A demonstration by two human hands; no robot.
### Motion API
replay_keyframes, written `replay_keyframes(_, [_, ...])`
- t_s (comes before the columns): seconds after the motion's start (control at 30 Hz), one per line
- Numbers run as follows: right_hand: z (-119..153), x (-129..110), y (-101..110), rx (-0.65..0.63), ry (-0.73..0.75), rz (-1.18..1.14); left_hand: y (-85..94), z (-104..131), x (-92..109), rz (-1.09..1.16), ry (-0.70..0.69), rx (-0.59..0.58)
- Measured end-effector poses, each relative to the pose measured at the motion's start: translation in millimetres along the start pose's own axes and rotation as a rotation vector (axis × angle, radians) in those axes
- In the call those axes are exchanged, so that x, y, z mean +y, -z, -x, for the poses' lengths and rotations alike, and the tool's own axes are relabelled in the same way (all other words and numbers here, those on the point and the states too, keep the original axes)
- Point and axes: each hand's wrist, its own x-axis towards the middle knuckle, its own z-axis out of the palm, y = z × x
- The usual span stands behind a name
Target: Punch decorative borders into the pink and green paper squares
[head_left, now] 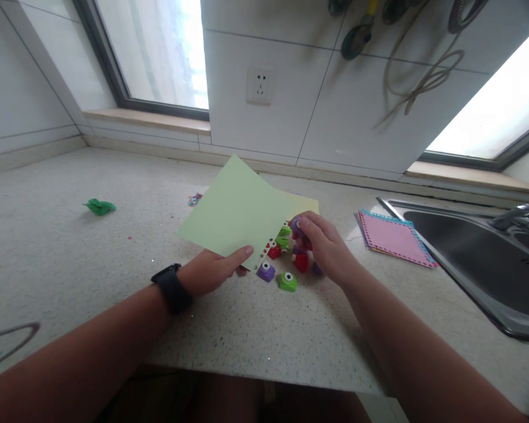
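My left hand [223, 267] grips a pale green sheet of paper [238, 208] near its lower corner, thumb on top. Small shapes are punched along the sheet's right edge. Between the fingers of my right hand [320, 241] is a purple craft punch [296, 225], close to that edge. Below the paper's corner stand another purple punch [265, 271] and a green punch [288, 282], each with a white top bearing a dark shape. Red punches [302, 262] and further green ones lie between my hands, partly hidden by the paper and fingers.
A yellowish sheet [306, 204] lies behind the green one. Colourful paper bits [194, 200] sit at its left, and a crumpled green piece [99, 206] farther left. To the right are a stack of edge-punched coloured sheets [392, 238] and a sink [467, 258].
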Motion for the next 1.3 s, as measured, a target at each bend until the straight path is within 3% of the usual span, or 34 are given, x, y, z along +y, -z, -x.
replay_keyframes(0.1, [1.0, -4.1, 12.3, -0.013, 0.130, 0.350, 2.7, -1.9, 1.6, 0.010, 0.001, 0.010])
replay_keyframes(0.2, [2.3, -9.1, 19.4, -0.106, 0.193, 0.550, 6.3, -4.3, -0.3, 0.036, -0.031, 0.008])
replay_keyframes(0.5, [3.5, -13.6, 18.4, -0.347, 0.308, 0.698, 16.3, -13.0, -17.3, 0.082, -0.032, -0.085])
replay_keyframes(0.77, [2.6, -10.3, 23.3, -0.384, 0.273, 0.842, 21.0, -18.9, -25.7, 0.190, -0.048, -0.076])
replay_keyframes(0.97, [4.5, -10.6, 25.0, -0.406, 0.287, 0.881, 21.0, -23.9, -28.1, 0.531, 0.009, 0.034])
replay_keyframes(1.1, [5.0, -10.7, 25.5, -0.409, 0.327, 0.919, 20.5, -25.0, -23.5, 0.627, 0.043, 0.067])
replay_keyframes(1.3, [0.2, 3.3, 26.8, -0.295, 0.352, 0.966, 18.3, -32.9, -29.5, 0.659, 0.066, 0.131])
